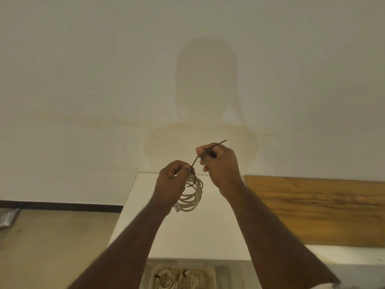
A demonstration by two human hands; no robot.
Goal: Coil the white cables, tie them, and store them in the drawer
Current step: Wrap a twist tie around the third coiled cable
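Tying step: left hand [174,180] has its grip closed around the coiled white cable [192,196], held up above the white counter [187,232], while right hand [218,161] pinches a thin dark tie [216,143] that loops round the coil near the left thumb. Next move likely calls for pulling the tie snug and twisting it shut, coil kept bunched. Two tied coils [175,278] already lie in what looks like the drawer [211,274] below, partly cut off.
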